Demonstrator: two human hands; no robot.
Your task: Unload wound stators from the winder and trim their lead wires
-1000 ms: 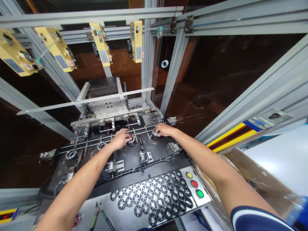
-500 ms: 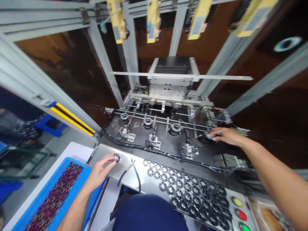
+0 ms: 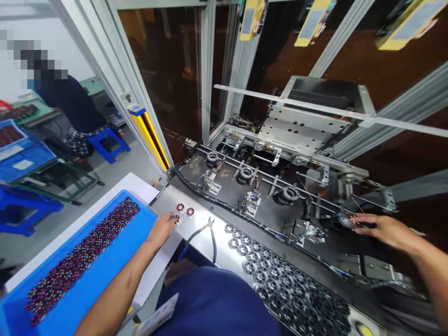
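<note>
My left hand (image 3: 163, 229) is at the left end of the steel ledge (image 3: 196, 226), with its fingertips closed on a small copper-wound motor stator (image 3: 177, 219). Two more stators (image 3: 180, 207) with red and silver faces lie flat just beyond it. My right hand (image 3: 390, 229) reaches to the rightmost round fixture (image 3: 345, 219) of the machine. Its thumb and fingers pinch a coppery wound stator (image 3: 352, 219) at that fixture, partly hidden by the fingers. A pair of cutting pliers (image 3: 212, 233) lies on the ledge to the right of my left hand.
Rows of metal rings (image 3: 271, 273) cover the ledge's right part. A blue tray (image 3: 115, 235) at the left holds many wound stators. Other round fixtures (image 3: 247, 173), rods and cables stand on the dark machine bed. A co-worker (image 3: 75, 105) sits far left.
The view has swung left. My left hand has lowered its stator onto the ledge, where two more stators now show. My right hand stays at the rightmost fixture.
</note>
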